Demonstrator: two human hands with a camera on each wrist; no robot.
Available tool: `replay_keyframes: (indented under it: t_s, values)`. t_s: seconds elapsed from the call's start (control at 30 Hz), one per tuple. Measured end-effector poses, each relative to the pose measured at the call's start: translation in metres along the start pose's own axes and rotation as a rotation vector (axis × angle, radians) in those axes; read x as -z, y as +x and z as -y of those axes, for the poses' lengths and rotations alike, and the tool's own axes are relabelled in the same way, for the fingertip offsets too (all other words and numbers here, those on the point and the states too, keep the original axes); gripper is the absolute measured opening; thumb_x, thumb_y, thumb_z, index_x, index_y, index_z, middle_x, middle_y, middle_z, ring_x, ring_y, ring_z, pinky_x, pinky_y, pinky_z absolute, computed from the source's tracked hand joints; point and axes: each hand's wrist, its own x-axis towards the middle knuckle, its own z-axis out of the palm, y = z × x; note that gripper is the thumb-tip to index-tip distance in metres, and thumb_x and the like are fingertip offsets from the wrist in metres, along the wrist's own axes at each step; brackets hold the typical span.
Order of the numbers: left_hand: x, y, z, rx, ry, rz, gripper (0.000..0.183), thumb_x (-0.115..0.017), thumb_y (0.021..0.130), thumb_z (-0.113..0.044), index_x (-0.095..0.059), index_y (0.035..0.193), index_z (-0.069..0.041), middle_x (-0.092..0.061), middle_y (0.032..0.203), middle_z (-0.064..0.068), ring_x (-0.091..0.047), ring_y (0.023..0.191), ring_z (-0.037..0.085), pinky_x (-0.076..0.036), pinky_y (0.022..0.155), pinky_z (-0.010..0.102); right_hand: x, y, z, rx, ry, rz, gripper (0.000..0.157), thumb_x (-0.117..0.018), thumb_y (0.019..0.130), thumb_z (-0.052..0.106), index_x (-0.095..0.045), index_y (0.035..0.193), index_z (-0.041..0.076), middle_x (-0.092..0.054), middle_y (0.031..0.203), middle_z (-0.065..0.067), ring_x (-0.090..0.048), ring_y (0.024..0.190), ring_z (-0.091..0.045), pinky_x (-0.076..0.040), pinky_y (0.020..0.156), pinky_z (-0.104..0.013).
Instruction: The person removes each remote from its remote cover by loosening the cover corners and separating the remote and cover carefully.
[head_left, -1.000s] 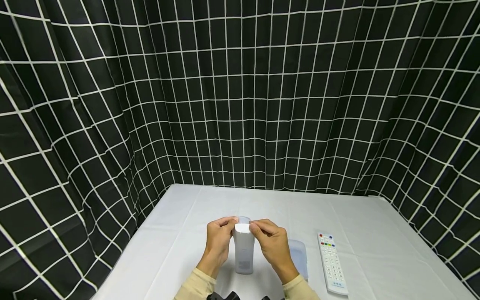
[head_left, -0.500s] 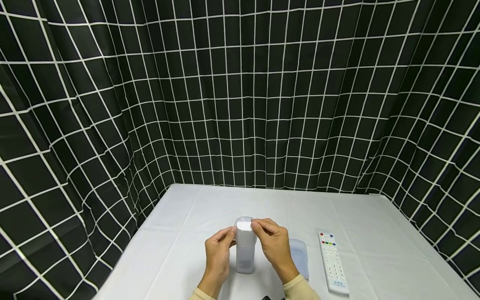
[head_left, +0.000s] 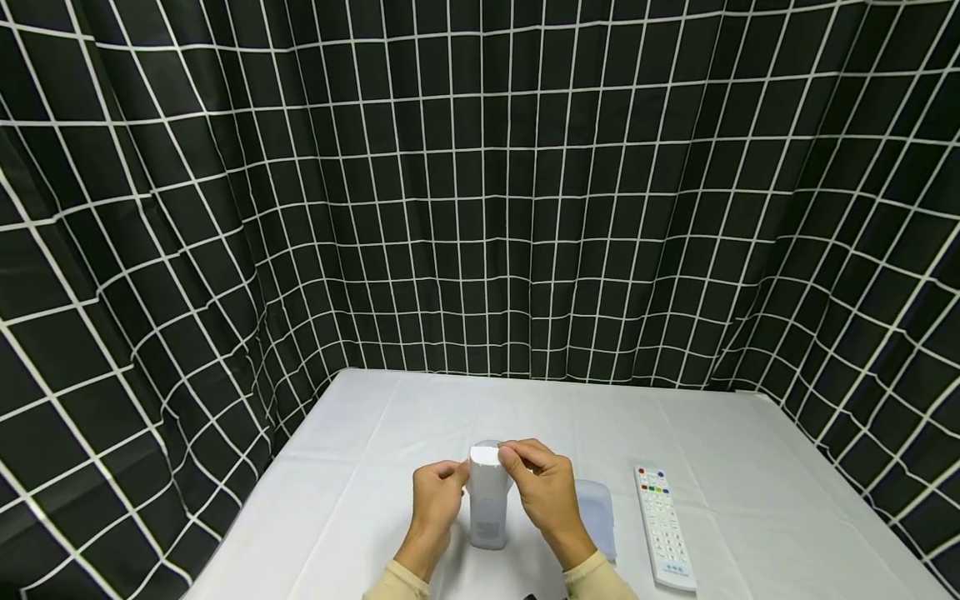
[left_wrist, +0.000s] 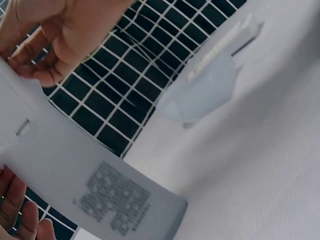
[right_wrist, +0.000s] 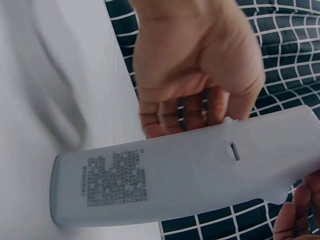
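Observation:
A white remote control (head_left: pixel 487 456) (right_wrist: pixel 300 125) stands on end, its back toward me, in a translucent silicone sleeve (head_left: pixel 490 504) (left_wrist: pixel 70 150) (right_wrist: pixel 180 170). Its white upper end shows at the sleeve's mouth, and printed label text shows through lower down. With thumb and fingers, my left hand (head_left: pixel 437 504) (right_wrist: pixel 200 65) holds the sleeve's left edge below the top; the fingertips are partly hidden behind it. My right hand (head_left: pixel 549 492) (left_wrist: pixel 50 40) pinches the upper right corner. In the right wrist view, only several right fingers (right_wrist: pixel 297 207) are visible.
Right of my right hand lies another translucent bluish sleeve (head_left: pixel 597 517) (left_wrist: pixel 205 90). Beyond it, a second white remote (head_left: pixel 664 529) lies buttons up. A white cloth covers the table (head_left: pixel 375 467), and a black curtain (head_left: pixel 525 208) with a white grid surrounds its back and sides.
My left hand has moved from the sleeve's top rim down its left edge. The right hand stays at the upper right corner. The remote in its sleeve keeps standing on end.

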Motion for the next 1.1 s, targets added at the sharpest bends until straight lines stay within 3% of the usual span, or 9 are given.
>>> replay_keyframes:
  t_s: [0.23,0.43,0.7,0.87,1.1]
  values:
    - [0.0,0.006,0.017,0.066,0.081,0.038,0.022,-0.067,0.085,-0.007,-0.068,0.064,0.001,-0.06,0.067,0.005,-0.049,0.069,0.02,-0.038,0.06,0.031,0.0,-0.001,-0.001,0.009,-0.012,-0.001,0.008,-0.069,0.087,0.002,-0.074,0.092,-0.003,-0.069,0.087,-0.01,-0.063,0.076,-0.018,-0.051,0.068,-0.022]
    - [0.001,0.005,0.033,0.158,0.143,0.084,0.021,-0.063,0.084,-0.001,-0.064,0.063,0.001,-0.062,0.07,0.008,-0.057,0.067,0.023,-0.045,0.057,0.031,0.0,-0.002,0.0,0.041,-0.024,-0.004,0.007,-0.068,0.087,-0.001,-0.073,0.091,-0.004,-0.069,0.086,-0.014,-0.063,0.075,-0.017,-0.05,0.067,-0.022]
    - [0.0,0.006,0.043,0.196,0.227,0.124,0.031,-0.061,0.084,0.0,-0.051,0.055,-0.008,-0.061,0.068,0.009,-0.053,0.061,0.021,-0.044,0.05,0.029,0.001,-0.002,-0.001,0.067,-0.027,-0.018,0.007,-0.068,0.087,-0.003,-0.073,0.091,-0.004,-0.069,0.085,-0.013,-0.062,0.075,-0.018,-0.05,0.067,-0.023]
    - [-0.001,0.008,0.046,0.156,0.317,0.125,0.035,-0.059,0.083,0.001,-0.049,0.051,-0.012,-0.05,0.053,0.001,-0.041,0.045,0.011,-0.037,0.039,0.021,0.001,0.0,-0.002,0.09,-0.018,-0.019,0.007,-0.067,0.086,-0.005,-0.073,0.091,-0.005,-0.069,0.085,-0.014,-0.06,0.074,-0.017,-0.049,0.066,-0.02]
    - [0.002,0.01,0.05,0.048,0.55,0.13,0.046,-0.055,0.084,0.006,-0.04,0.047,-0.017,-0.039,0.042,-0.007,-0.032,0.037,0.005,-0.028,0.034,0.017,-0.004,0.001,-0.002,0.093,-0.021,-0.013,0.007,-0.068,0.086,-0.007,-0.073,0.091,-0.006,-0.069,0.085,-0.013,-0.059,0.073,-0.016,-0.048,0.064,-0.02]
